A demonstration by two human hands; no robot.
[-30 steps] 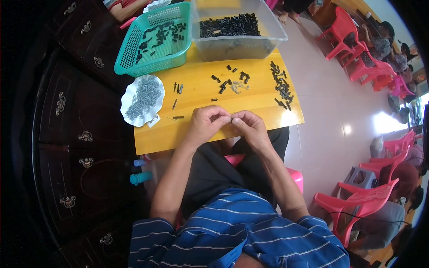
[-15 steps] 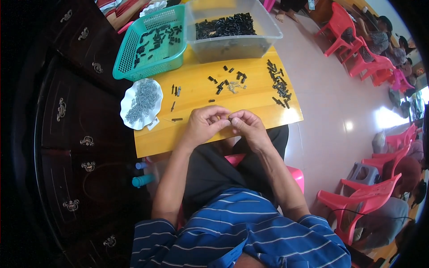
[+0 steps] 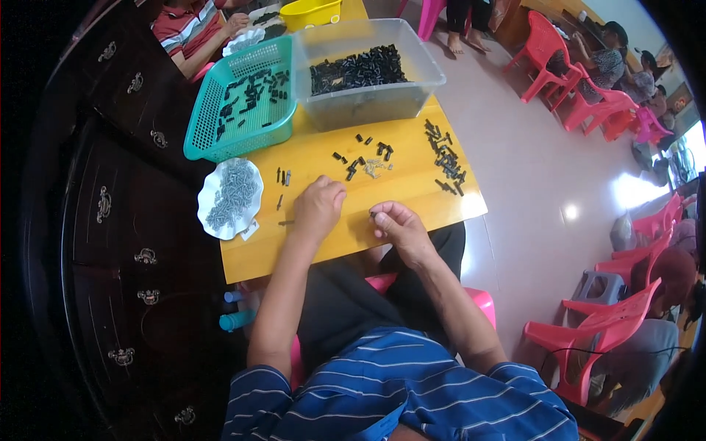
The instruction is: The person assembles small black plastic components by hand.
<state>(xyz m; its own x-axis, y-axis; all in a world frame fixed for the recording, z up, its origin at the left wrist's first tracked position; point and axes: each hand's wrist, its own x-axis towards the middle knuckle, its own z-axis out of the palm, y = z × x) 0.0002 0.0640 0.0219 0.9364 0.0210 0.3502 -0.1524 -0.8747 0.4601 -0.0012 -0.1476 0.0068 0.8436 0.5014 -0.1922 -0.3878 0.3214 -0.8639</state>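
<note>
My right hand (image 3: 401, 229) pinches a small dark cylindrical piece (image 3: 373, 214) between thumb and fingertips, just above the table's near edge. My left hand (image 3: 319, 209) is apart from it, over the yellow table (image 3: 283, 253), fingers curled together and pointing away; whatever they hold is hidden. Left of that hand lie a few thin dark parts (image 3: 279, 200), and one is partly covered by the hand. Beyond the hands are scattered short black pieces (image 3: 357, 167) and a little heap of small brass-coloured pieces (image 3: 373, 168). A pile of longer dark parts (image 3: 445, 158) lies at the right edge.
A white scalloped plate (image 3: 208, 192) of small silvery parts stands at left. Behind it are a green mesh basket (image 3: 197, 125) and a clear plastic bin (image 3: 360, 110), both holding black pieces. Another person's hand (image 3: 237, 23) shows at the far left; dark drawers (image 3: 110, 242) flank the table.
My hands, which were together, have parted: the left moved left over the table, while the right keeps the small dark piece. The view has shifted, showing more beyond the table.
</note>
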